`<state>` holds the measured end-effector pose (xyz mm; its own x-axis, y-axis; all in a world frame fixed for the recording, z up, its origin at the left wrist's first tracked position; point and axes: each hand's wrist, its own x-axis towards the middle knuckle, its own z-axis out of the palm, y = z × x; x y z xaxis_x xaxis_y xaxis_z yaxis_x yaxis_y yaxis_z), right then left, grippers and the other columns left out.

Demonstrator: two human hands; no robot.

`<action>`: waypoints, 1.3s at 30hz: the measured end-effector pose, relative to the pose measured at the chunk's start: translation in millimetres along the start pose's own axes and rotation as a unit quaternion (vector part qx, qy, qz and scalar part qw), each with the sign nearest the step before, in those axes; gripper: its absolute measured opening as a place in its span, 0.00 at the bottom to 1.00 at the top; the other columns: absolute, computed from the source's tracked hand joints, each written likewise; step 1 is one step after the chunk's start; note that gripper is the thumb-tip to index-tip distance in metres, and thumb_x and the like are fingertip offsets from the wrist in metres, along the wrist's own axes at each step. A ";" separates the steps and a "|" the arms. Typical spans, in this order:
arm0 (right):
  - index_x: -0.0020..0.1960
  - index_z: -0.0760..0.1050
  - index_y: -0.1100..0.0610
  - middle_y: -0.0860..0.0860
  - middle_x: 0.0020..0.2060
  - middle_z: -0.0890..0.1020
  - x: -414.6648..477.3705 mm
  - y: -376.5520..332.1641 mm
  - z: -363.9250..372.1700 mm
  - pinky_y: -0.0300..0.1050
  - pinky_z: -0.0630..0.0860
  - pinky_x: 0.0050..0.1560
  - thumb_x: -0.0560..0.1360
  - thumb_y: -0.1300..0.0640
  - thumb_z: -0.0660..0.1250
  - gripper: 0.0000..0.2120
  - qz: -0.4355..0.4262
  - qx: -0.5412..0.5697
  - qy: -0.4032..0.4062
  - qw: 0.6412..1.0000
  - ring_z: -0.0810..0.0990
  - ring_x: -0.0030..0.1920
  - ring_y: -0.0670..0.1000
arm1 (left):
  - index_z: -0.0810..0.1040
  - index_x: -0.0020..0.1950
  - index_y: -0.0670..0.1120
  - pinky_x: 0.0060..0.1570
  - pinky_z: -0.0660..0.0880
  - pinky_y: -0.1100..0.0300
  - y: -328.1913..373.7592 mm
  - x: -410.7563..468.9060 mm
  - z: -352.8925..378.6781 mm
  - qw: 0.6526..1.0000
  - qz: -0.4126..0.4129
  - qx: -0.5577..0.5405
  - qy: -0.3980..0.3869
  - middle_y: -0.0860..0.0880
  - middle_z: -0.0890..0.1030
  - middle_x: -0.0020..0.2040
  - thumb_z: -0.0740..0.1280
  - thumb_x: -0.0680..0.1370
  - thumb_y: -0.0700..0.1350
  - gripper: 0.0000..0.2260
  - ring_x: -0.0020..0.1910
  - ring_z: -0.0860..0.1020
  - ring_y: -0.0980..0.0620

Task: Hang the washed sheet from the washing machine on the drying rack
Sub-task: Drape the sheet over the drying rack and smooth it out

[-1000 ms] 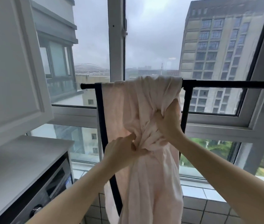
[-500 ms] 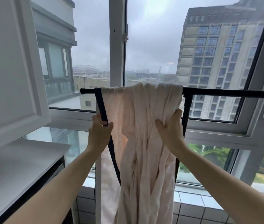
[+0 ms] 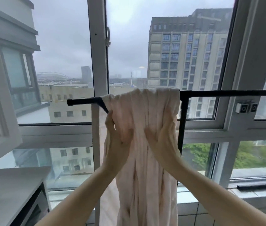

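Sheet [image 3: 145, 111], pale pink and freshly washed, hangs bunched over the top bar of a black drying rack [image 3: 226, 93] set against a high-rise window [image 3: 97, 62], as a person works it with both hands. The left hand [image 3: 115, 144] holds the cloth's left edge just below the bar, fingers reaching up behind the hem and thumb in front. The right hand [image 3: 163, 142] lies against the front folds, fingers nearly straight and thumb sunk in a crease. The two-handed hold, low on the drape and close together, looks meant to draw the gathered cloth apart along the bar, where much of the rail to the right is bare. Whether the right hand actually pinches fabric cannot be made out among the folds. The sheet's lower end runs out of the picture, so its length on this side is unknown, as is the length hanging behind the bar. A dark appliance [image 3: 36, 209] under a white counter [image 3: 11, 185] at lower left is cut off and unidentifiable.
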<state>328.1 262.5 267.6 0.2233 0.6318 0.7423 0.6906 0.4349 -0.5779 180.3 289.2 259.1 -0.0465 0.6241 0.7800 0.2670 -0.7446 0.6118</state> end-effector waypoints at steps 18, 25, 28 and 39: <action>0.72 0.63 0.60 0.59 0.61 0.72 128.4 -70.5 -43.2 0.46 0.69 0.60 0.75 0.72 0.56 0.25 -0.150 -0.230 0.043 0.960 0.69 0.64 0.57 | 0.73 0.66 0.40 0.56 0.74 0.58 68.9 144.4 3.7 0.969 0.224 0.105 -0.023 0.42 0.78 0.58 0.59 0.72 0.28 0.23 0.57 0.76 0.45; 0.46 0.77 0.58 0.54 0.47 0.78 179.1 -55.3 -49.7 0.54 0.67 0.59 0.80 0.50 0.54 0.16 -0.071 -0.462 -0.071 0.881 0.67 0.61 0.57 | 0.76 0.63 0.48 0.47 0.76 0.55 56.8 184.4 10.9 0.945 0.060 0.294 -0.131 0.43 0.83 0.50 0.61 0.76 0.42 0.16 0.49 0.81 0.42; 0.45 0.78 0.58 0.55 0.48 0.72 163.9 -33.1 -46.4 0.53 0.68 0.57 0.80 0.49 0.49 0.21 -0.015 -0.439 -0.105 0.892 0.69 0.60 0.57 | 0.80 0.49 0.47 0.48 0.73 0.56 45.8 167.7 1.1 0.889 0.109 0.437 -0.089 0.47 0.82 0.39 0.58 0.80 0.48 0.13 0.39 0.80 0.46; 0.53 0.76 0.58 0.54 0.52 0.78 124.7 -24.6 -29.3 0.53 0.69 0.59 0.81 0.50 0.50 0.18 -0.104 -0.357 -0.019 0.928 0.73 0.56 0.56 | 0.80 0.42 0.44 0.53 0.69 0.50 29.7 141.4 -17.6 0.876 0.132 0.460 -0.058 0.48 0.80 0.44 0.52 0.81 0.51 0.21 0.43 0.77 0.47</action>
<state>359.1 311.8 384.3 0.0189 0.6106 0.7917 0.9989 0.0230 -0.0415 164.7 351.2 389.9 0.2176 0.5175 0.8275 0.9191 -0.3939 0.0046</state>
